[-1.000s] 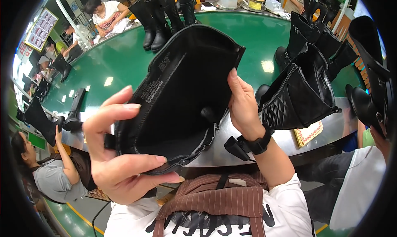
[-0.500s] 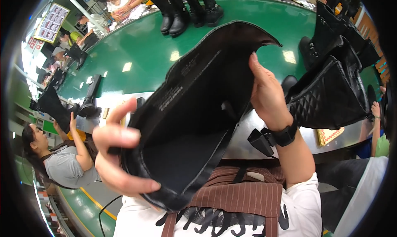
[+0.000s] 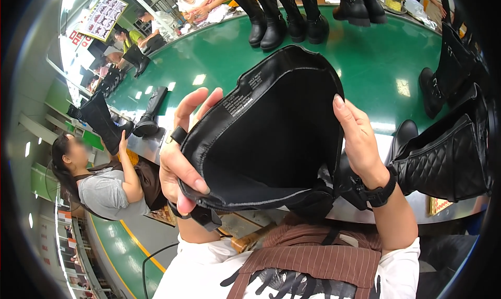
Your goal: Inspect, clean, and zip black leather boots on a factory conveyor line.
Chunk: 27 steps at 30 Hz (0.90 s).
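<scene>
In front of the green table [image 3: 198, 64], the black boot [image 3: 261, 142] now has its mouth spread wider, likely easing interior viewing. Left hand [image 3: 173, 160] and right hand [image 3: 361, 140] grasp opposite rim sides; white print [image 3: 241, 99] appears sharper.

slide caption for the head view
Left hand and right hand hold a black boot open beside a green worktop.

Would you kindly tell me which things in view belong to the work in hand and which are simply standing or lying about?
Work in hand:
Held black boot, opening toward camera
Left hand, gripping its rim
Right hand, at the opposite side

Standing or lying about:
Quilted black boot, right
Lone black boot, farther left
Group of black boots, far ahead
</scene>
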### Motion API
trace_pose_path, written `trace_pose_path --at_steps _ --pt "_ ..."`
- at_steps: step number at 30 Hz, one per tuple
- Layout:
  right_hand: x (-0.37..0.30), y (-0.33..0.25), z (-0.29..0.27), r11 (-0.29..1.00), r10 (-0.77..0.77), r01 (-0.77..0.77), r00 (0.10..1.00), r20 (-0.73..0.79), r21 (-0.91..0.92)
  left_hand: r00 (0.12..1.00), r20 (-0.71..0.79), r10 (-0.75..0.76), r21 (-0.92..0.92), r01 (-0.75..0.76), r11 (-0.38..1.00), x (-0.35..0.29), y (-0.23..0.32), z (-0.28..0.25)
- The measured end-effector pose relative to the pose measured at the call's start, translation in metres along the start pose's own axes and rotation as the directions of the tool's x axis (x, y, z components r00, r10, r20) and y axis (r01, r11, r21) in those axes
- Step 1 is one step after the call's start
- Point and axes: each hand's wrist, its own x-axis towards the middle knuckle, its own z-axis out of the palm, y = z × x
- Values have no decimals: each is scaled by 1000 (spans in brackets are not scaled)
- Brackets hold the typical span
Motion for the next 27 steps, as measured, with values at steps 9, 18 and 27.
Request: trace_pose_path --at_steps 9,18,27 --pt "-3 2 2 982 87 -66 989 -119 175 998 6 62 -15 -62 998 -7 -2 -2" --pt "-10 16 -16 993 -21 32 995 -101 109 975 164 151 23 -157 987 -3 -6 0" --pt "-34 -13 -19 863 -203 232 973 111 -448 921 -206 330 940 93 328 17 -22 62"
